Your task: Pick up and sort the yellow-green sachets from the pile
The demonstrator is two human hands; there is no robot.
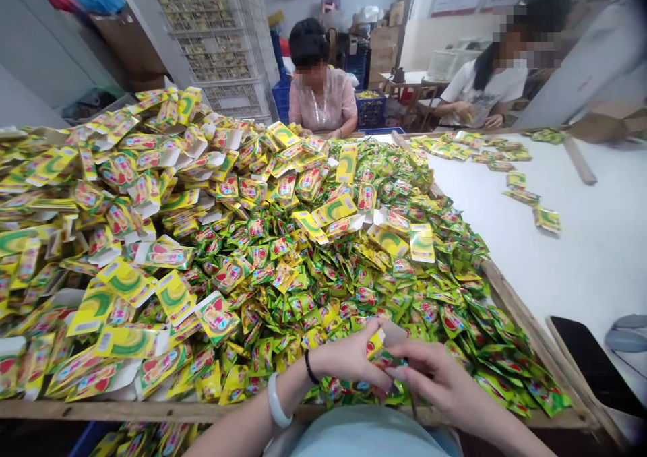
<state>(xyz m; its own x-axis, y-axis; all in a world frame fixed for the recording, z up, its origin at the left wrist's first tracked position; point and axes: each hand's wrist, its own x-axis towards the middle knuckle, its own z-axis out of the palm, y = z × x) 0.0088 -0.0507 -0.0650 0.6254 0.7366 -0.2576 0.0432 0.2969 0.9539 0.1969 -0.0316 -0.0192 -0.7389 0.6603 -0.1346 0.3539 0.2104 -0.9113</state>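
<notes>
By the front edge of the desk (192,411), the left hand (352,360) grips a carton (375,343), mostly hidden; whether the right hand (439,378) grips anything, I cannot tell.

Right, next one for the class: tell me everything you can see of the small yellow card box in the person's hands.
The small yellow card box is partly covered by fingers. A yellow printed face shows, with a plain whitish flap standing open beside it. It looks like thin card, held tilted before the heap of shiny green packets. The left hand grips it; the right hand is close against it. Its inside is hidden.
</notes>
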